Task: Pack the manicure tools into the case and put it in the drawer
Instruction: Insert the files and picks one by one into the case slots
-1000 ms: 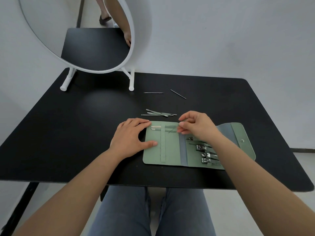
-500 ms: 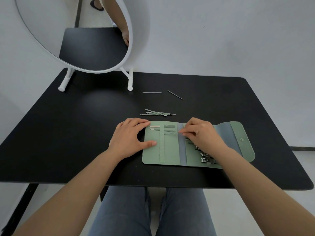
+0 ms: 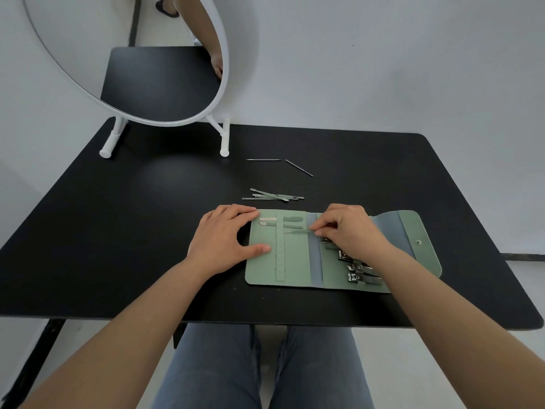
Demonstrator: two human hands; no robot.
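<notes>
Fingers (image 3: 320, 228) of the right hand (image 3: 351, 231) pinch a thin metal tool (image 3: 296, 231), sliding it under the strap of the green case (image 3: 295, 261) at frame centre. Left hand (image 3: 225, 240) lies flat, pressing the case's left edge. Judged light, stiff and slippery, the tool is best gripped near its end; the soft case needs holding down.

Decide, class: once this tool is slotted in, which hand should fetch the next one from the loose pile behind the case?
Probably the right hand: the pile of tools lies just beyond it, while the left hand is steadying the case.
</notes>
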